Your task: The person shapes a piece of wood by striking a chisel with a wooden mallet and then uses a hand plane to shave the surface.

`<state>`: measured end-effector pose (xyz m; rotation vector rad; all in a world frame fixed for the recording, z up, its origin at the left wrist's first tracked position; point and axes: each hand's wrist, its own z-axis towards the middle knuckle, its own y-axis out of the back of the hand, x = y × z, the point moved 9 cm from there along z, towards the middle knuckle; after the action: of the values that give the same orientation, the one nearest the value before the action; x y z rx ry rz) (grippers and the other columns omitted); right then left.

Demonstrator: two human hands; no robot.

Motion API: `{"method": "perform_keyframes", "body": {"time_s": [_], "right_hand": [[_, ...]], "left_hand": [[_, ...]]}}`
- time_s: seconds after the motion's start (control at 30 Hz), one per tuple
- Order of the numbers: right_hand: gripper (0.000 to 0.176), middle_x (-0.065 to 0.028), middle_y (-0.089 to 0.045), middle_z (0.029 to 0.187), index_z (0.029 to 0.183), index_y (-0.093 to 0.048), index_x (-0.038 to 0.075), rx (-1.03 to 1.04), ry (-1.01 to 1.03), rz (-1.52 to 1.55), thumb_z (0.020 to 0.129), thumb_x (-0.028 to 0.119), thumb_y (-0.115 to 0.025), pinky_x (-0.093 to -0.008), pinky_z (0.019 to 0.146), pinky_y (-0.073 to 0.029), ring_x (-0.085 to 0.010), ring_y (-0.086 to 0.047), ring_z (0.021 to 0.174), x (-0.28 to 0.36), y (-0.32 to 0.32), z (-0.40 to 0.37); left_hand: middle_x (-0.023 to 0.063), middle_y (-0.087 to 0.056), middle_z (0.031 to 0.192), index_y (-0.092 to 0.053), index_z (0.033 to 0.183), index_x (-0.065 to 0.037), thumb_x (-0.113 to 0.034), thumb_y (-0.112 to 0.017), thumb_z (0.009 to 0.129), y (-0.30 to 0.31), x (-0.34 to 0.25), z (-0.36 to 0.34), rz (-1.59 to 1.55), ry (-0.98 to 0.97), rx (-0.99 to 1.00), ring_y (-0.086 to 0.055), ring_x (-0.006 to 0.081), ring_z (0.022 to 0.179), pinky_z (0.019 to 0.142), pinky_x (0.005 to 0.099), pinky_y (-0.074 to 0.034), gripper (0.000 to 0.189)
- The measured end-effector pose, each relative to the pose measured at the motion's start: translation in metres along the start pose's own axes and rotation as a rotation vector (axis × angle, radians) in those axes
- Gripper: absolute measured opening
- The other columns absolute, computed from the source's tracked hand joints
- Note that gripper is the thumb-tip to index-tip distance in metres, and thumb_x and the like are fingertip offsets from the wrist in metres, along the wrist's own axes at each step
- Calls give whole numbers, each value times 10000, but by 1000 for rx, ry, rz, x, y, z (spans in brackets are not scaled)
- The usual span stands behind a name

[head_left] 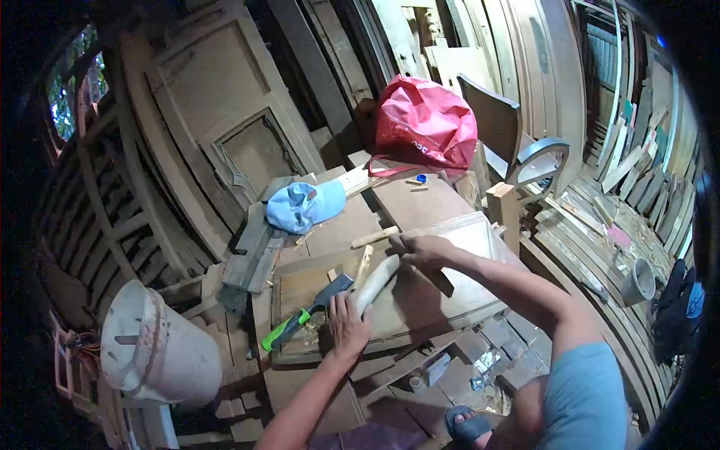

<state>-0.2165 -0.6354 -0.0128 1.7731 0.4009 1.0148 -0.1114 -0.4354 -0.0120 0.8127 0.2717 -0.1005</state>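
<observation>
A pale rod (381, 279) slants over a framed panel (465, 309) on the bench (420, 208), between the person's hands. The left hand (349, 324) is at its near end, fingers bent and close together; the right hand (420, 251) is at its far end, fingers bent too. From here I can't tell if either set is clamped on it. Just beside the left fingers lies a green-handled tool (300, 320). A wood strip (375, 237) sits near the right fingers. Beyond them are a blue cap (304, 206) and a red bag (426, 124), and a bucket (176, 352) stands well left of the left fingers.
</observation>
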Motion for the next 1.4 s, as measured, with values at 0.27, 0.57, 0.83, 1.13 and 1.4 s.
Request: {"method": "perform_keyframes", "body": {"time_s": [0.27, 0.57, 0.83, 1.13, 1.4], "right_hand": [[509, -221, -649, 976, 1234, -529, 137, -175, 48, 95, 833, 451, -531, -463, 783, -488, -385, -628, 910, -8, 1, -17], [607, -230, -642, 881, 1379, -349, 150, -136, 150, -23, 867, 428, -521, -502, 695, -488, -417, -620, 801, 21, -9, -27], [559, -221, -643, 831, 1333, -410, 144, -7, 85, -190, 831, 331, -571, -477, 671, -501, -397, -632, 785, 30, -36, -24], [568, -175, -651, 738, 1327, -388, 113, -119, 231, -244, 794, 216, -555, -472, 557, -501, -340, -652, 653, 19, -54, -21], [598, -156, -648, 716, 1422, -292, 192, -163, 81, -235, 857, 193, -488, -470, 535, -481, -363, -633, 613, 33, -1, -31]], "left_hand": [[171, -511, 974, -538, 1030, -30, -189, -661, 752, 7, -7, 5, 10, -9, -2, -493, 370, 921, 795, 482, -404, 342], [175, -494, 954, -523, 985, -15, -190, -672, 758, 6, -8, 4, 6, 5, 9, -486, 365, 907, 792, 471, -406, 323], [185, -519, 933, -530, 908, -2, -198, -684, 750, -5, 1, 5, -26, 87, 124, -514, 362, 904, 765, 468, -427, 295], [213, -526, 975, -564, 919, 27, -262, -626, 804, -10, -1, 3, 52, 18, 97, -512, 374, 940, 807, 473, -423, 317], [198, -521, 919, -558, 911, 19, -182, -568, 868, -14, -8, 13, 113, -26, 198, -510, 372, 896, 768, 468, -421, 205]]}}
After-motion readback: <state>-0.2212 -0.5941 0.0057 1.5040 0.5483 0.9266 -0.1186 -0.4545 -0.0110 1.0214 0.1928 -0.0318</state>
